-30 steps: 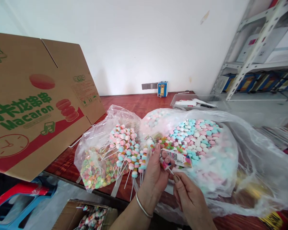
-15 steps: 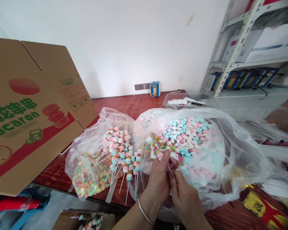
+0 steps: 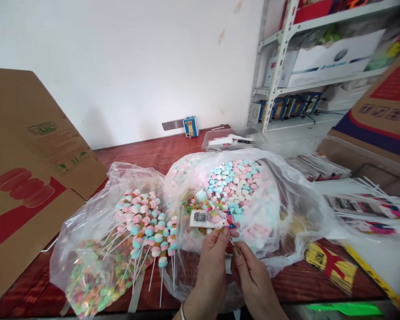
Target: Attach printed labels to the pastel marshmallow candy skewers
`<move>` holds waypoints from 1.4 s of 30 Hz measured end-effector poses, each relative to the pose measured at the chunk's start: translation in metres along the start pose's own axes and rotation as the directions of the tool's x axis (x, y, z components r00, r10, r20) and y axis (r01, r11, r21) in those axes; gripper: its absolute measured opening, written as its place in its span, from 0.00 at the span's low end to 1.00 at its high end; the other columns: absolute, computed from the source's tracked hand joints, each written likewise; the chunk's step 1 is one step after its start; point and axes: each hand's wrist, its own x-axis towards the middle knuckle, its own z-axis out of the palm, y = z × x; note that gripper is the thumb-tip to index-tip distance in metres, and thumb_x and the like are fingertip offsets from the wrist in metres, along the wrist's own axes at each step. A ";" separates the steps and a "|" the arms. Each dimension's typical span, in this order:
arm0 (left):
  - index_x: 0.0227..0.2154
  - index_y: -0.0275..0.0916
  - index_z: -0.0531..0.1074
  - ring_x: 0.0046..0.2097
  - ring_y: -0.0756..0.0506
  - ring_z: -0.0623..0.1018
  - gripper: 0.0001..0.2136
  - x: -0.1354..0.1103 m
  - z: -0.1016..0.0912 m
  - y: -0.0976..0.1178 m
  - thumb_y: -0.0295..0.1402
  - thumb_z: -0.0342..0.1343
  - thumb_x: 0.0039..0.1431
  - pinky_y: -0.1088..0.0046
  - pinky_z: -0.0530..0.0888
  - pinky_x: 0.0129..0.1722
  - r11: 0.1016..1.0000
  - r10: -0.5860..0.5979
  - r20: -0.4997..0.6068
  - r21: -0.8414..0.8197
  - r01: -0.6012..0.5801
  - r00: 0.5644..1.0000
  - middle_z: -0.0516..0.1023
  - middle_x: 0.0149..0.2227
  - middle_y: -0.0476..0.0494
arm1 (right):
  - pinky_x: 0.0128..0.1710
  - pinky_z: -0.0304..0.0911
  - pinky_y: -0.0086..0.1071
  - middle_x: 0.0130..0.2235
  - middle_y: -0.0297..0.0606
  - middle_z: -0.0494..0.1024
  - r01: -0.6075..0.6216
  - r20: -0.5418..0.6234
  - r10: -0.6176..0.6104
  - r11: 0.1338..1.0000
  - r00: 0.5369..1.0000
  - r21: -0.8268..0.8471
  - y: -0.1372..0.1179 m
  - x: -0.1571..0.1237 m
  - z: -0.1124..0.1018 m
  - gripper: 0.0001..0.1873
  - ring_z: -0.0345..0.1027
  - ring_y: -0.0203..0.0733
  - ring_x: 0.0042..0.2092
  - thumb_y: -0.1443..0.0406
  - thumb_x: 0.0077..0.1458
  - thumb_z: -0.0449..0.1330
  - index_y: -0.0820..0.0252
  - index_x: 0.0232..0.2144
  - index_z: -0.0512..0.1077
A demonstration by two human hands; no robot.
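My left hand [image 3: 214,262] is closed around the lower end of a candy skewer [image 3: 205,200] in a printed wrapper [image 3: 200,218], its colourful top pointing up and away. Beside it my right hand [image 3: 251,278] pinches the thin white stick [image 3: 232,242] below the wrapper. Just behind the hands lies a large clear bag [image 3: 270,155] of pink, blue and white marshmallows [image 3: 243,182]. Left of the hands, several marshmallow skewers [image 3: 146,218] rest on another clear bag [image 3: 66,231] with ring-shaped gummy candies [image 3: 96,275].
A cardboard box [image 3: 30,133] stands at the left. On the right are stacked printed wrappers [image 3: 370,209], a yellow and red bundle [image 3: 333,266] and another carton [image 3: 383,106]. Behind are a plastic tray [image 3: 253,140], a small blue device [image 3: 190,126] and metal shelving [image 3: 276,58].
My view has turned to the right, bringing the wrapper stacks and right carton into sight. The wrapper in my hands has turned and shows its black printed panel.
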 end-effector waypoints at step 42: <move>0.28 0.37 0.73 0.19 0.55 0.64 0.13 0.000 0.005 0.003 0.40 0.67 0.48 0.79 0.62 0.18 0.987 0.062 0.083 0.140 -0.074 0.995 0.72 0.23 0.53 | 0.20 0.60 0.25 0.37 0.33 0.72 -0.201 -0.041 0.280 0.777 0.959 0.596 -0.025 0.009 -0.014 0.23 0.66 0.33 0.26 0.50 0.57 0.61 0.54 0.49 0.63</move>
